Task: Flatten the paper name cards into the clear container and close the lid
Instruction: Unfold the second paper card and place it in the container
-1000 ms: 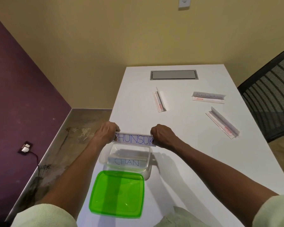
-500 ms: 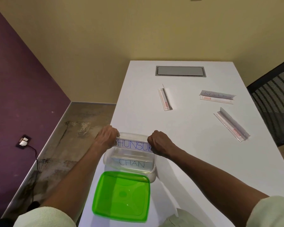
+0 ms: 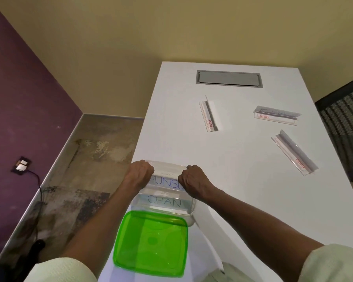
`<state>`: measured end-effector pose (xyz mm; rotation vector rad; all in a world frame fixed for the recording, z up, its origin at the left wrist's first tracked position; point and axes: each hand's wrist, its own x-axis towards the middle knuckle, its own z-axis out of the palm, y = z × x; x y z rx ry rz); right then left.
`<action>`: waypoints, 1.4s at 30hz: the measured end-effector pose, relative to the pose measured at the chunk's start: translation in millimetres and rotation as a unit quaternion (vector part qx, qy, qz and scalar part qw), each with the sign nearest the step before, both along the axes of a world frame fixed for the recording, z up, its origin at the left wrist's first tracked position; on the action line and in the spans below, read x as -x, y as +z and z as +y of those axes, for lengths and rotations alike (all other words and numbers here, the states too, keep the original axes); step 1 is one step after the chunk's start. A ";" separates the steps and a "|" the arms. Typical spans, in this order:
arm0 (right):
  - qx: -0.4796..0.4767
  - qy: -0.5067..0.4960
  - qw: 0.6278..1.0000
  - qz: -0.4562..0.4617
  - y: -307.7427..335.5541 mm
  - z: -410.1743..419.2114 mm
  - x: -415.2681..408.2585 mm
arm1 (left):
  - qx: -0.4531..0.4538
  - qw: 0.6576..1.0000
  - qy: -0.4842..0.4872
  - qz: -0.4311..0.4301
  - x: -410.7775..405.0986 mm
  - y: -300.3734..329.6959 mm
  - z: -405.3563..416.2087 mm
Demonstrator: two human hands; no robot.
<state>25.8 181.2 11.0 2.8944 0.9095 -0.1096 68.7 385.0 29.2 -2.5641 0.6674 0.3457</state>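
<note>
Change: since a second ago you have lowered the card from above the rim down into the box, and your view has tipped downward so the wall switch is gone from the top.
Left hand: your left hand (image 3: 140,176) is curled and pinching the left end of the name card (image 3: 166,181), knuckles up.
Right hand: your right hand (image 3: 193,181) is curled the same way on the card's right end.
Held card: it spans the far part of the clear container (image 3: 189,212), inside its walls; blue capitals read "HUNSU", both ends of the word hidden by your hands.
Second card: the card (image 3: 165,201) lying lower in the box reads "CHAN" in blue.
Container: it sits on the white table (image 3: 243,190) at the near left edge.
Lid: the green lid (image 3: 151,243) lies off the box, touching its near wall.
Loose cards: three folded cards stand farther up the table, left one (image 3: 209,116), right one (image 3: 276,115) with faint lettering you cannot read, nearer right one (image 3: 293,153); each has a small red label, too small to read.
</note>
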 end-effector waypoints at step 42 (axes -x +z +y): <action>-0.078 -0.066 0.994 0.030 7.4 14.4 -12.4 | 0.054 0.998 0.010 -0.011 -3.5 -14.4 -15.1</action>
